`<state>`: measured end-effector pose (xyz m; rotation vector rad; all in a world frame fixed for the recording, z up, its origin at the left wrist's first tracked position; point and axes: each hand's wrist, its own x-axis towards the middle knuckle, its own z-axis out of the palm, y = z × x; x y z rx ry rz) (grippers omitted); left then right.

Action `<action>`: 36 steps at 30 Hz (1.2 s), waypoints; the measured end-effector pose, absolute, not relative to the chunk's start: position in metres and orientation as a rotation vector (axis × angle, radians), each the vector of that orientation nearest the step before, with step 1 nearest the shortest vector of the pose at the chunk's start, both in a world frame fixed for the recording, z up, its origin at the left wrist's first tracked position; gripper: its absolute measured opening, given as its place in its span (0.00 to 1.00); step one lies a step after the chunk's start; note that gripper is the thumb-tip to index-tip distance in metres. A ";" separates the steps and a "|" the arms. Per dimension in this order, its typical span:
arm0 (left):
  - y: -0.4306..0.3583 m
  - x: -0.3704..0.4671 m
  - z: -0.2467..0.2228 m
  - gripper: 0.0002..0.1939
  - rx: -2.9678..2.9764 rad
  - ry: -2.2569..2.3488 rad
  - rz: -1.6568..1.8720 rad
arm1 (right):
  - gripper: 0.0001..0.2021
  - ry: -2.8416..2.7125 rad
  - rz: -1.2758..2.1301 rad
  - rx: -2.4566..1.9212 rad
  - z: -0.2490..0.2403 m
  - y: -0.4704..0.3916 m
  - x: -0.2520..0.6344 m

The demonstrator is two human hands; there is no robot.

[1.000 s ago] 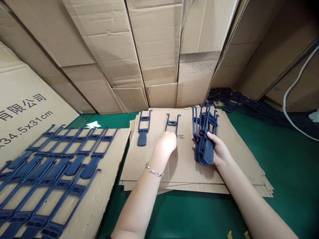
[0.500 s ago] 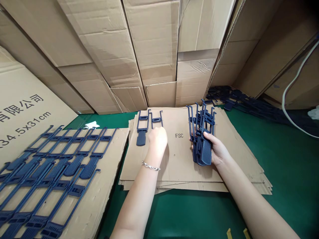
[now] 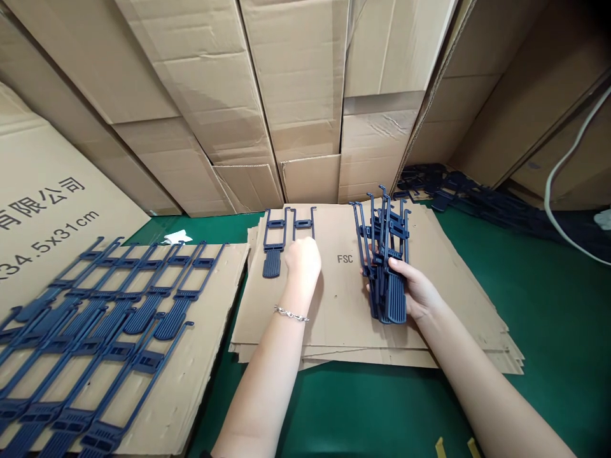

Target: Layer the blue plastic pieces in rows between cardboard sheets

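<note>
A dark blue plastic clip (image 3: 302,224) lies flat on the cardboard sheet (image 3: 344,318), beside another clip (image 3: 274,245).

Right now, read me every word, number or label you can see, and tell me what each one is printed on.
"FSC": on the top cardboard sheet between the left hand and right hand.
"有限公司": on the leaning carton at far left, cut off at the frame edge.
"4.5x31 cm": same carton, below; first digits cut off.
Nothing else legible.

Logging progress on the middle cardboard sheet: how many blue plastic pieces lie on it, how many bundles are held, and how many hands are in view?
Blue pieces on the middle sheet: 2
Held bundles: 1, in the right hand
Hands: 2, counting the left hand
Total: 5
</note>
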<state>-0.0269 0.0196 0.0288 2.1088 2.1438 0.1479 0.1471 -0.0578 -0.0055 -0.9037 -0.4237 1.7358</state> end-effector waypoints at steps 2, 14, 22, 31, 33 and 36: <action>0.021 -0.026 0.027 0.10 2.091 2.150 0.166 | 0.22 -0.401 1.742 -0.918 -0.005 -0.057 0.147; 0.009 -0.015 0.034 0.19 2.101 1.598 0.575 | 0.14 -0.424 1.717 -0.914 -0.007 -0.056 0.148; 0.004 0.011 0.020 0.18 1.740 0.998 0.655 | 0.13 -0.322 1.639 -0.855 -0.001 -0.056 0.146; 0.000 0.001 0.037 0.17 1.772 1.274 0.861 | 0.12 -0.378 1.676 -0.858 0.001 -0.055 0.146; 0.001 -0.003 0.041 0.15 1.794 1.328 0.911 | 0.13 -0.387 1.654 -0.802 -0.001 -0.054 0.148; 0.005 -0.010 0.043 0.13 1.839 1.453 0.861 | 0.14 -0.312 1.575 -0.779 -0.002 -0.051 0.152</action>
